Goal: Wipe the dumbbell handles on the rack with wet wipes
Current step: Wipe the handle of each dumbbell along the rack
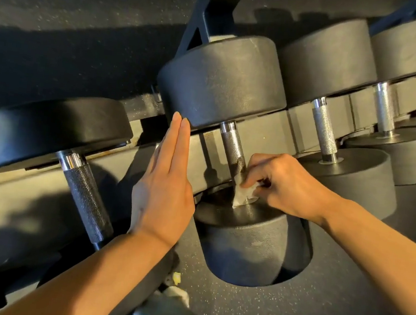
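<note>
A black dumbbell (224, 80) lies on the rack in the middle of the head view, its knurled steel handle (230, 144) running toward me. My right hand (284, 185) pinches a crumpled white wet wipe (243, 194) against the near end of that handle, just above the near weight head (256, 249). My left hand (165, 183) is held flat with straight fingers, its fingertips touching the lower edge of the far weight head. It holds nothing.
More dumbbells sit on the rack: one at the left with a long knurled handle (86, 197), and others at the right (324, 127), (384, 108). The grey rack rail (40, 189) runs across. Speckled rubber floor (313, 314) lies below.
</note>
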`<state>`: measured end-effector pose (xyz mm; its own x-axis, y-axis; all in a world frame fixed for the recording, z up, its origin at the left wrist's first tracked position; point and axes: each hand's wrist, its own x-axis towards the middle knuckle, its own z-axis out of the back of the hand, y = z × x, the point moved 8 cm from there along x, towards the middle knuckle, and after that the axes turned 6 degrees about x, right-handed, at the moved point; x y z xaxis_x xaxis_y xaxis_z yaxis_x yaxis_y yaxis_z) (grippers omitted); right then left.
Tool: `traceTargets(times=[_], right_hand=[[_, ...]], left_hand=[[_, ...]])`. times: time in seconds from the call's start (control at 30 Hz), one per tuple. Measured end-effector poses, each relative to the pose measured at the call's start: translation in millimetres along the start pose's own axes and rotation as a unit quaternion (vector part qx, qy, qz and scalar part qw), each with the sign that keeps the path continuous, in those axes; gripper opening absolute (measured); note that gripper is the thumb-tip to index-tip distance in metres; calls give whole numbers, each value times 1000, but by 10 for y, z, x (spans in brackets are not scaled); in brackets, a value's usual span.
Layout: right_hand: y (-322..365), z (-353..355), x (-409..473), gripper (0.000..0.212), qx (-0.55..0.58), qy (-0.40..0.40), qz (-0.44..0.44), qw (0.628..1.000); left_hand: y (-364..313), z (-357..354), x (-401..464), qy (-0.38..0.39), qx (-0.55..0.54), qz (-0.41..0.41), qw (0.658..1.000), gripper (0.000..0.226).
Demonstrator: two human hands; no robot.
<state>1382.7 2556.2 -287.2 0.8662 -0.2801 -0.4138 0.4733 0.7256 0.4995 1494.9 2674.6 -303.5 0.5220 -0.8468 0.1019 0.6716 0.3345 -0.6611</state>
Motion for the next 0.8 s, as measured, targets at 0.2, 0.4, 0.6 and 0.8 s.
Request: traceTargets(times=[0.2, 0.4, 0.6, 0.8], right_hand=[[-288, 376, -38, 24, 92, -223, -61, 969], [-522, 384, 269, 22, 221, -223, -37, 949], [-600, 198, 304, 12, 316, -181, 28, 931], [-579, 33, 145, 18, 304, -68, 64, 948]], left_hand=[[213, -477, -151, 97, 2, 144, 985, 68], [-477, -70, -118, -98, 7, 153, 983, 91], [-608, -321, -172, -120, -19, 221, 968, 84], [-875, -401, -112, -135, 18, 272, 952, 81]])
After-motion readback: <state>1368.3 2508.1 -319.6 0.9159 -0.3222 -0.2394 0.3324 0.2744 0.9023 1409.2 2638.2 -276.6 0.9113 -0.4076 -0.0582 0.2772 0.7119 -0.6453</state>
